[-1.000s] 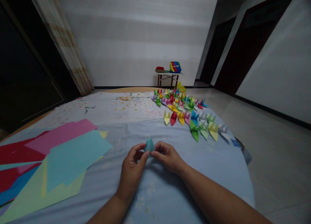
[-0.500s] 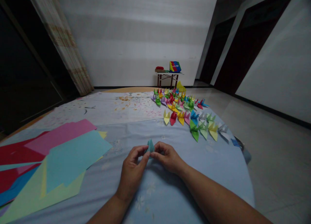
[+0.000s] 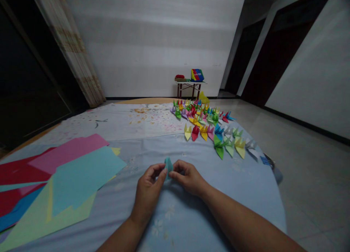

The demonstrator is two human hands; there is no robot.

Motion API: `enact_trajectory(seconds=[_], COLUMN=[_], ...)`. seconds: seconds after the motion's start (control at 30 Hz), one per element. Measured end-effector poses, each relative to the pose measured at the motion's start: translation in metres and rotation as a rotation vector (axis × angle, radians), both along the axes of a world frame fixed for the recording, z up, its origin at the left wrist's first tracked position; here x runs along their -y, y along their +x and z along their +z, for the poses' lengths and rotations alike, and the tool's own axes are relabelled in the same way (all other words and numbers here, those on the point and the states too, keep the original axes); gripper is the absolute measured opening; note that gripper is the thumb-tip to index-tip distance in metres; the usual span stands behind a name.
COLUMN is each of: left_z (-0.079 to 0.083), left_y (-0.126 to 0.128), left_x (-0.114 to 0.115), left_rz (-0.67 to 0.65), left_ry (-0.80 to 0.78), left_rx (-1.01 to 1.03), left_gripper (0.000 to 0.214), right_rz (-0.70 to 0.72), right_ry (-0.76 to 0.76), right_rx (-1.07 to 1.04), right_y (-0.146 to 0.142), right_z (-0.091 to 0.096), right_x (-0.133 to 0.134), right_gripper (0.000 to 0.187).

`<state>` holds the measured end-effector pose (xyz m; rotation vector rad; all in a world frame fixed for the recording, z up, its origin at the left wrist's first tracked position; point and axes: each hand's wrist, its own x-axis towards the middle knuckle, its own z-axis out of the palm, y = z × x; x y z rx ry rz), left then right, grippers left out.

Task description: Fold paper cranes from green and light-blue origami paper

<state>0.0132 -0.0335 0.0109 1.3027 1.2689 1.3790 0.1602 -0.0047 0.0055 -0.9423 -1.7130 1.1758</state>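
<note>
A small folded piece of light-blue paper (image 3: 168, 166) is held upright just above the tablecloth, between my two hands. My left hand (image 3: 150, 181) pinches its left side between thumb and fingers. On the other side, my right hand (image 3: 188, 175) is closed, thumb and fingertips gripping the paper's lower right edge. The fingers hide part of the folds. Beyond the hands, to the right, stand rows of folded paper cranes (image 3: 203, 131) in many colours.
Sheets of coloured paper (image 3: 82, 175) lie overlapping on the left of the round table, covered by a pale-blue cloth (image 3: 175, 223). A small side table (image 3: 188, 83) with a colourful box (image 3: 197, 75) stands by the far wall.
The folded paper has turned and tilted slightly to the left, showing a broader face. Both hands keep their grip and have barely moved.
</note>
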Motion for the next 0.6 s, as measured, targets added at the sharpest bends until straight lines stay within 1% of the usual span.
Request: enact_trajectory(seconds=[0.17, 0.27, 0.33, 0.43, 0.53, 0.6], left_z=[0.0051, 0.0046, 0.0042, 0.0043, 0.0049, 0.0049], left_y=[-0.0013, -0.0017, -0.0013, 0.0005, 0.0024, 0.0029], left_x=[0.0010, -0.0002, -0.0013, -0.0021, -0.0015, -0.0009], left_rz=[0.025, 0.015, 0.020, 0.024, -0.061, -0.130], left_ry=[-0.018, -0.027, -0.027, -0.036, -0.068, -0.087], left_rx=[-0.016, 0.029, 0.082, 0.152, 0.209, 0.226], left_gripper=[0.024, 0.025, 0.029, 0.040, 0.046, 0.048], right_rz=[-0.003, -0.009, -0.004, 0.009, 0.004, 0.026], right_ry=[0.012, -0.004, -0.035, -0.103, -0.160, -0.187], right_rx=[0.029, 0.031, -0.009, -0.137, -0.249, -0.265], right_y=[-0.0001, -0.0004, -0.0011, -0.0020, -0.0018, -0.0007], right_z=[0.0006, 0.0002, 0.0004, 0.0022, 0.0042, 0.0039], right_x=[0.0010, 0.0011, 0.0010, 0.0008, 0.0000, -0.0009], right_gripper=[0.017, 0.020, 0.023, 0.028, 0.033, 0.034])
